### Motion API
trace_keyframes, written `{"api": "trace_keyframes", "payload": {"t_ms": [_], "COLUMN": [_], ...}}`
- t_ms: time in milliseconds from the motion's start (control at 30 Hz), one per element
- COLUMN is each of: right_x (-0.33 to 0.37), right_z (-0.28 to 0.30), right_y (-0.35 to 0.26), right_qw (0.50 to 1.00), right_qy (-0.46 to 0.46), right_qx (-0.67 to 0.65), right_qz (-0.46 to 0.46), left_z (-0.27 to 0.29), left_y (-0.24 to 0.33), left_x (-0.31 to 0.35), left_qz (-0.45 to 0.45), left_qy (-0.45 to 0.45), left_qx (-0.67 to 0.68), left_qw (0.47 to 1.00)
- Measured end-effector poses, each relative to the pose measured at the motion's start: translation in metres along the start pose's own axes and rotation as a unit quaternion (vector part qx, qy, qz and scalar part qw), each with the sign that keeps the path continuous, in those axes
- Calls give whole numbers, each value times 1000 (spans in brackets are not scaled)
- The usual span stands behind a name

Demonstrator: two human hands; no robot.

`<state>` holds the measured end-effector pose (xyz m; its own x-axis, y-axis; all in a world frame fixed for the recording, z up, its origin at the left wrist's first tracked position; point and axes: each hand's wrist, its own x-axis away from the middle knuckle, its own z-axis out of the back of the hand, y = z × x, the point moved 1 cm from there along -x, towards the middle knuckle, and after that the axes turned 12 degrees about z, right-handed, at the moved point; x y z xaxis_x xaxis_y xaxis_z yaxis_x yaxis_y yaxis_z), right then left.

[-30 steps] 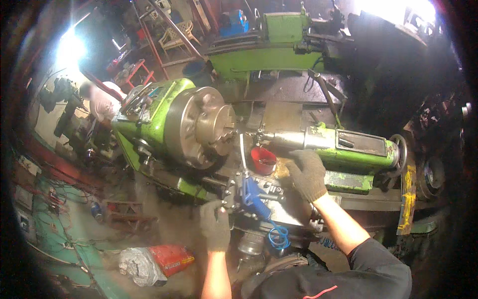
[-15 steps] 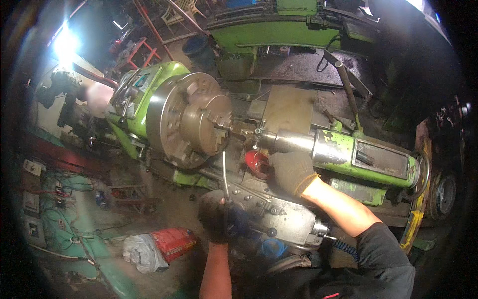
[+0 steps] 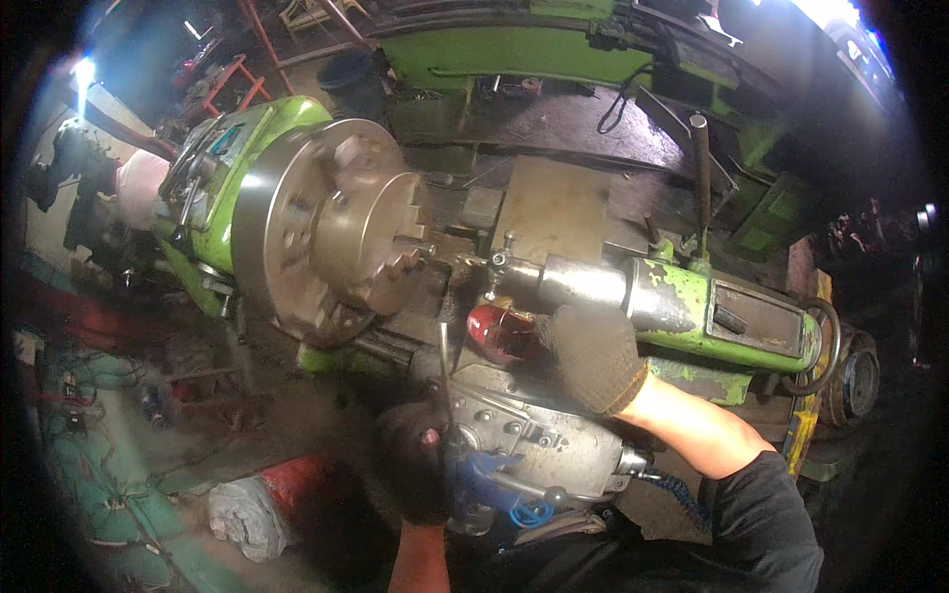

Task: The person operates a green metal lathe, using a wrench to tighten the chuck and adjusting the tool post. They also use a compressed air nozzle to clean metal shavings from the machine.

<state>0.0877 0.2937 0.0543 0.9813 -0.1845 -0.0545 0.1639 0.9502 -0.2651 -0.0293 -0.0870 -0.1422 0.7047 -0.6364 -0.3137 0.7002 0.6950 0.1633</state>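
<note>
A dark-gloved fist, my left hand point(image 3: 410, 460), is closed around a thin metal rod point(image 3: 445, 361) that stands nearly upright; one bare fingertip pokes out of the glove. To its right, my right hand point(image 3: 595, 361), in a grey-brown knitted glove, grips a red container point(image 3: 496, 331), its fingers mostly hidden behind it. The container sits just below the small valve fitting point(image 3: 500, 259) at the end of the tailstock's bright spindle point(image 3: 586, 280). Left of these is a large steel lathe chuck point(image 3: 371, 232) with stepped jaws, its face smeared as if turning.
The green tailstock point(image 3: 667, 301) with an upright lever point(image 3: 701, 183) stands at the right. Below the hands lies the grey lathe carriage point(image 3: 563, 450) with a blue cloth-like thing point(image 3: 479, 472). A red and grey sack point(image 3: 252, 519) lies on the floor at lower left.
The whole view has shifted, so the chuck sits further left. Both hands keep their holds on the rod and the red container; the left hand appears a little lower.
</note>
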Motion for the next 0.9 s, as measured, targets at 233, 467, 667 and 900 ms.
{"api": "trace_keyframes", "payload": {"t_ms": [233,467,667,900], "right_x": [-12,-34,-15,39], "right_z": [-19,-29,-14,-36], "right_y": [-2,-11,-17,29], "right_qw": [999,996,999,966], "right_qy": [-2,-89,-18,166], "right_qx": [19,2,2,-161], "right_qz": [28,29,-27,-117], "left_z": [112,102,119,119], "left_y": [105,108,111,113], "left_x": [-108,-104,-114,-113], "left_qz": [78,81,83,92], "left_qy": [-32,22,18,17], "left_qx": [282,284,298,264], "left_qw": [956,955,951,960]}}
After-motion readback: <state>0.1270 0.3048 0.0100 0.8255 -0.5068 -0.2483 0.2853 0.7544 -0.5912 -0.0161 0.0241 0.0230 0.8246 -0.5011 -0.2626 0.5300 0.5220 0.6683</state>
